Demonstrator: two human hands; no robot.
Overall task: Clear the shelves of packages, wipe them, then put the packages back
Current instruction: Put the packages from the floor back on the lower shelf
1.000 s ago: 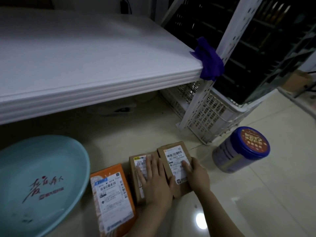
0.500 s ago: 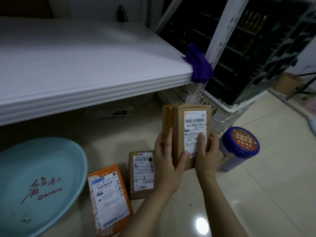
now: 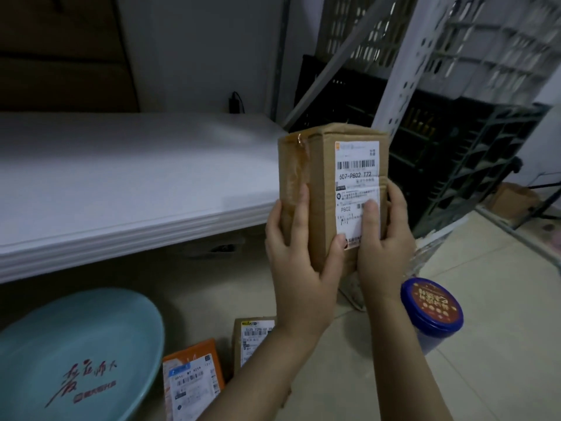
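Head view: a brown cardboard package is held upright in the air, white label facing the camera, just in front of the right end of the white shelf. Whether it touches the shelf edge cannot be told. The left hand is wrapped round its lower left side, thumb on the front. The right hand is clamped on the lower right, thumb on the label. Both grips are closed on the box.

On the floor below, an orange package and a small brown package are seen side by side. A teal basin is left of them and a blue-lidded canister is to the right.
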